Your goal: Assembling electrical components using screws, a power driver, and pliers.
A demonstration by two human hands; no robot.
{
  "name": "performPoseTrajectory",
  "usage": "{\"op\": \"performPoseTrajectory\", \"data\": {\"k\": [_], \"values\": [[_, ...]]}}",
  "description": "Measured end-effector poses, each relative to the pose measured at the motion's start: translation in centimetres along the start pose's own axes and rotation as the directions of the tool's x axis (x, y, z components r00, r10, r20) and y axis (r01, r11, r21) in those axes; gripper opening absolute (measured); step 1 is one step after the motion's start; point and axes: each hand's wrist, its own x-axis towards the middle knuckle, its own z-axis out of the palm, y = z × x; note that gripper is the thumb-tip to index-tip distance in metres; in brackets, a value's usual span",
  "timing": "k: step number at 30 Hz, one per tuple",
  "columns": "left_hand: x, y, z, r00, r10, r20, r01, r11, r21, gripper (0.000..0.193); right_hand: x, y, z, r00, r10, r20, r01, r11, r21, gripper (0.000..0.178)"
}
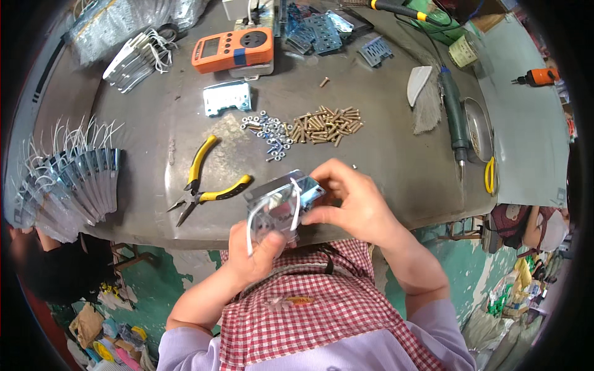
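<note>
Close to the table's front edge I hold a shiny metal bracket [275,193] with white wires looped across it. My left hand [253,248] grips its lower left part, thumb on top. At its right end my right hand [356,201] has thumb and curled fingers closed on the edge; whether a small part is also pinched there is hidden. Just left of the bracket, yellow-handled pliers [197,188] lie with jaws and handles spread. Beyond it are a heap of brass-coloured screws [328,125] and a scatter of small nuts and bluish screws [272,133].
Behind the hardware sit a loose metal bracket [227,98] and an orange multimeter [234,51]. Wired metal parts [74,179] stand in a row at the left edge. To the right lie a brush [427,102], a dark green corded tool [453,114] and a metal dish [477,130].
</note>
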Motion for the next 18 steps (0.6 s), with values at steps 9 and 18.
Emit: {"op": "performPoseTrajectory", "data": {"k": [9,18], "values": [[1.1,1.9,-3.2,0.922,-0.112,-0.371,0.026,0.973,-0.231,0.052,10.9,-0.3,2.8,0.81,-0.558,0.18,0.412,0.324,-0.851,0.01],[0.9,1.2,-3.7,0.948,-0.162,-0.275,0.068,0.945,-0.32,0.051,12.5,-0.4,4.6,0.866,-0.402,0.297,0.378,0.139,-0.915,0.012]]}}
